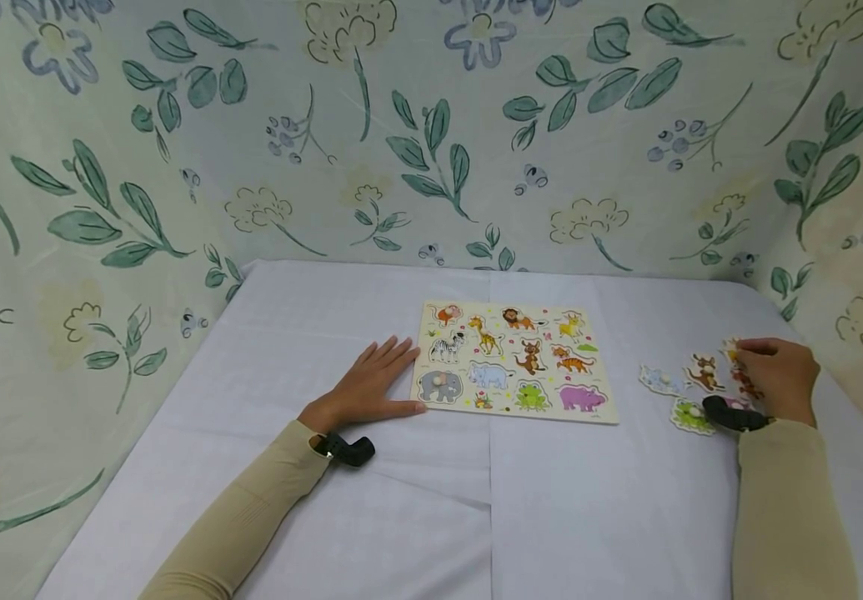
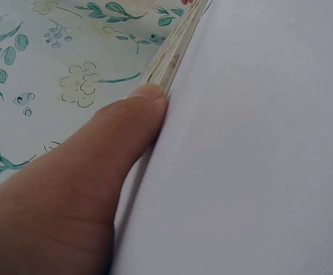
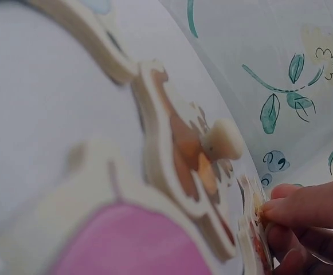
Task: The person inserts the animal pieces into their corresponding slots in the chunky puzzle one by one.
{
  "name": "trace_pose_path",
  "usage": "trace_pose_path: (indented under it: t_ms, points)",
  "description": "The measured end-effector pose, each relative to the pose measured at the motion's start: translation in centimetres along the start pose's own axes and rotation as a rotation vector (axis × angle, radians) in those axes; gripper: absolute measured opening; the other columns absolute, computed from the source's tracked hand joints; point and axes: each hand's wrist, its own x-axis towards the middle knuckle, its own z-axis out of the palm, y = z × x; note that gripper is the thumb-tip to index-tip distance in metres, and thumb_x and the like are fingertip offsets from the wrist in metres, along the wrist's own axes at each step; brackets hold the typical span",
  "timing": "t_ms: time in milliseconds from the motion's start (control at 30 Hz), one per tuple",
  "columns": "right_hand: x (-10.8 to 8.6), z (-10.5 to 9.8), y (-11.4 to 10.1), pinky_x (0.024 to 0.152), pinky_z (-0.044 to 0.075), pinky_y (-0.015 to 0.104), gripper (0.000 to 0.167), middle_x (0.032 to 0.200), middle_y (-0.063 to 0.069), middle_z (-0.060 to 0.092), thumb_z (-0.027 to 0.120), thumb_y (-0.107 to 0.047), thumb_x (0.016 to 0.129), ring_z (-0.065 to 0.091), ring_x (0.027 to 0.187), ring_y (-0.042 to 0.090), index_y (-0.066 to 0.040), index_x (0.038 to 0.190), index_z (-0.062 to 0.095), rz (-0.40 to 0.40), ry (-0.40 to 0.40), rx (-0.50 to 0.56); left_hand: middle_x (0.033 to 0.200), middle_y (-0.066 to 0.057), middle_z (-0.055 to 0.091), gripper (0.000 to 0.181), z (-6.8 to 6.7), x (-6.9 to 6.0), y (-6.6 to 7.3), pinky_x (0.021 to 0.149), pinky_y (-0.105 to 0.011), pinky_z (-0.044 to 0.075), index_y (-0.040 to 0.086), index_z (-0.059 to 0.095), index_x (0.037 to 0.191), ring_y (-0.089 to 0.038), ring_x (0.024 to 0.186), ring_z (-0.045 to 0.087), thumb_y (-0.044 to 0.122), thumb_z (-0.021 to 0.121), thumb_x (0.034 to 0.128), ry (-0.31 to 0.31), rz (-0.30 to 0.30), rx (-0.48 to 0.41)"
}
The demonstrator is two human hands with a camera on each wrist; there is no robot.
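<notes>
While the left hand (image 1: 367, 385) lies spread against the puzzle board (image 1: 508, 357), the right hand (image 1: 782, 379) pinches a yellow piece (image 1: 730, 346) | step: apparently pick-up | next: likely calls for straight lift

Looks like pale wood in the puzzle board (image 1: 611, 412), middle of the head view, with smooth printed pictures. Near the top of the left wrist view, rough, streaky wood along its edge. Wood again, seemingly, in the brown animal piece (image 3: 183, 143), middle of the right wrist view, with a smooth, matt wooden knob (image 3: 223, 140). Smooth, matt pink on the pink piece (image 3: 134, 243) at the bottom. Creased, matt white cloth over the tabletop (image 1: 589, 517). Across the top of the head view, matt printed cloth for the flowered backdrop (image 1: 431, 225). At lower left and lower right, matt beige cloth in the sleeves (image 1: 243, 504).
</notes>
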Motion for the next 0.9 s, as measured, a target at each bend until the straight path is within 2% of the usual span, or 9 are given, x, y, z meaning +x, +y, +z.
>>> trace_pose_path:
  t_ms: [167,333,467,767,900]
  points:
    - [0.3,0.0,0.1,0.055,0.038,0.016,0.048,0.129,0.021,0.054,0.05,-0.031,0.098,0.052,0.093,0.025,0.003,0.132,0.055,0.0,-0.001,0.004,0.16,-0.003,0.018,0.099,-0.1,0.0,0.0,0.119,-0.046,0.004,0.017,0.024,0.155,-0.025,0.148,0.008,0.077,0.049,0.0807,0.008,0.009,-0.003]
    - [0.3,0.0,0.1,0.053,0.041,0.016,0.047,0.123,0.018,0.055,0.053,-0.032,0.097,0.052,0.087,0.02,0.002,0.129,0.057,-0.007,0.006,0.015,0.16,-0.003,0.017,0.099,0.0,0.0,0.0,0.119,-0.046,0.004,0.018,0.023,0.155,-0.025,0.148,0.007,0.078,0.048,0.0803,0.005,0.008,-0.007]
    - [0.0,-0.1,-0.2,0.055,0.042,0.017,0.048,0.122,0.017,0.056,0.054,-0.033,0.096,0.052,0.084,0.016,0.001,0.129,0.057,-0.01,0.01,0.021,0.16,-0.002,0.017,0.099,0.1,0.0,-0.1,0.119,-0.045,0.004,0.018,0.023,0.155,-0.025,0.148,0.007,0.079,0.048,0.0802,0.006,0.008,-0.001]
    - [-0.1,0.1,-0.7,0.059,0.043,0.018,0.046,0.104,0.001,0.059,0.057,-0.034,0.095,0.05,0.083,0.006,0.0,0.126,0.061,-0.026,0.031,0.04,0.16,-0.002,0.017,0.099,0.1,0.0,-0.1,0.119,-0.045,0.003,0.018,0.023,0.155,-0.024,0.148,0.007,0.078,0.048,0.0802,0.008,0.005,-0.005]
    - [0.0,0.3,-1.0,0.056,0.045,0.017,0.046,0.11,0.008,0.06,0.057,-0.034,0.095,0.05,0.08,0.004,0.0,0.126,0.061,-0.057,0.029,0.033,0.161,-0.002,0.017,0.099,0.1,0.0,-0.1,0.119,-0.044,0.003,0.019,0.023,0.155,-0.023,0.148,0.006,0.078,0.048,0.0801,0.007,0.003,-0.001]
